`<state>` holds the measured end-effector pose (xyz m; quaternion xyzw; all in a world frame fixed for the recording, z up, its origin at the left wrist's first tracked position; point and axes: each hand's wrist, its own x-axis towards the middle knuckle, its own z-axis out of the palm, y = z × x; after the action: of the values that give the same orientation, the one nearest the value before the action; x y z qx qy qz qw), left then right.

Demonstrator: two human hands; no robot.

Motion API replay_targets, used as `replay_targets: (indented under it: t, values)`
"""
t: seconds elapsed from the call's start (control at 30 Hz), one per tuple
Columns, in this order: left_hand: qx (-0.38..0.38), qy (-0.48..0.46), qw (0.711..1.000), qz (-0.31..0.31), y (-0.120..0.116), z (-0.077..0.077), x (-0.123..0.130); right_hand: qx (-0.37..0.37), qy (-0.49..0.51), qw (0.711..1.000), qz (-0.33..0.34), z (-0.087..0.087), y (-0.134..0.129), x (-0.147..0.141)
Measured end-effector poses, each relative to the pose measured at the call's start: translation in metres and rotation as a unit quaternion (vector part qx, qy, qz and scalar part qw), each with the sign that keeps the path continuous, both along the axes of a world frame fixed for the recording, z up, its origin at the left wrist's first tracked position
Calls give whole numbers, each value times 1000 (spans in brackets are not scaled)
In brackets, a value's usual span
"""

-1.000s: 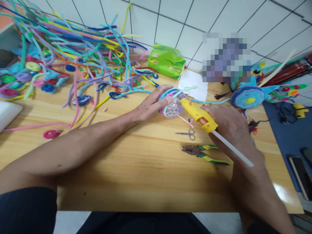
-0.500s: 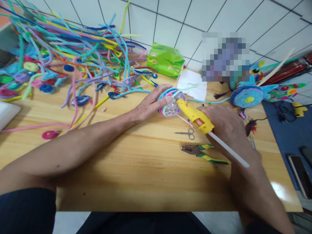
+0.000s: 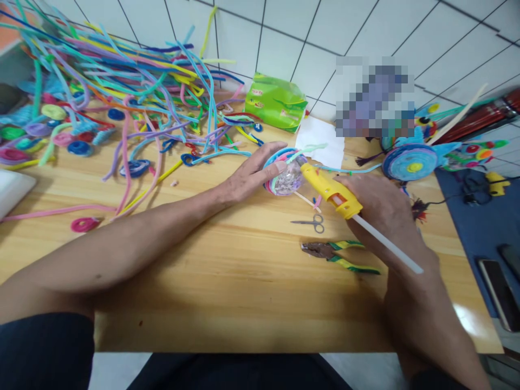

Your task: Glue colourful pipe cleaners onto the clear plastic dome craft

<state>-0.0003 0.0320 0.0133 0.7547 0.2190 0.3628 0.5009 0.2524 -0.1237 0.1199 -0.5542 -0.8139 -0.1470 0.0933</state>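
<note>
My left hand [image 3: 254, 176] grips the near-left rim of a round craft piece [image 3: 289, 181], its thumb laid over the face. Coiled coloured pipe cleaners edge this piece, and its middle looks clear and shiny. A pale green strip [image 3: 306, 153] crosses its top. In my right hand [image 3: 376, 208] is a yellow hot glue gun [image 3: 331, 189], with a white glue stick [image 3: 388, 244] jutting from its back end. The gun's nozzle points at the right side of the round piece; whether it touches cannot be made out. Small scissors [image 3: 312, 222] and pliers [image 3: 320, 249] lie nearer to me.
Loose pipe cleaners [image 3: 134, 70] and small coils pile up at the left and back. A green packet [image 3: 276, 103] and white paper [image 3: 320, 142] lie by the tiled wall. At right are a blue disc-shaped craft [image 3: 412, 165] and a phone [image 3: 499, 292].
My right hand has drawn the glue gun slightly to the right, away from the middle of the round piece. My left hand keeps its hold.
</note>
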Motion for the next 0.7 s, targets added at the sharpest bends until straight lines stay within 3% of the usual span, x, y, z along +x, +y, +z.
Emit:
replay_targets:
  t: [0.47, 0.6, 0.7]
  values:
    - [-1, 6, 1000, 5, 0, 0, 0, -49, -24, 998, -40, 1, 3, -4]
    - [7, 3, 1000, 1, 2, -3, 0, -55, 57, 997, -17, 9, -1, 3]
    - [5, -1, 1000, -3, 3, -5, 0, -51, 170, 980, -94, 17, -1, 20]
